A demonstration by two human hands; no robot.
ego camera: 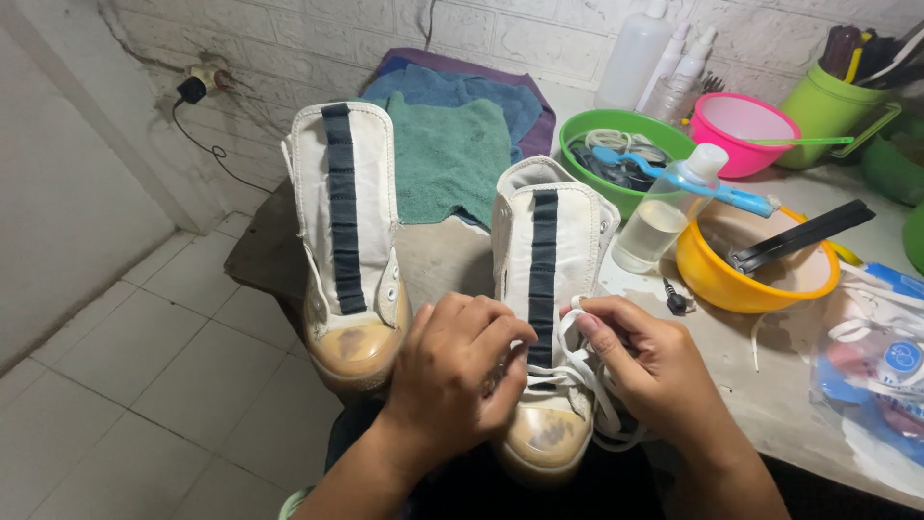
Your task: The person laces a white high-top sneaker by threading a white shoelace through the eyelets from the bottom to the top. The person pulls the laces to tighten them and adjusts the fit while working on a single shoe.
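Note:
Two white high-top canvas shoes with dark tongue stripes and stained toe caps face me. The left shoe [345, 231] stands unlaced on the bench edge. The right shoe [549, 289] rests on my lap. A white lace [582, 371] crosses its lowest eyelets. My left hand [457, 371] grips the shoe's left side over the eyelets. My right hand [650, 371] pinches the lace at the right eyelets.
Folded towels [452, 135] lie behind the shoes. On the bench stand a clear bottle [664, 212], a yellow bowl [760, 279] with a black tool, a green bowl [626, 144], a pink bowl [741, 130] and a green cup [833, 111]. A plastic bag [881, 361] lies right. Tiled floor lies left.

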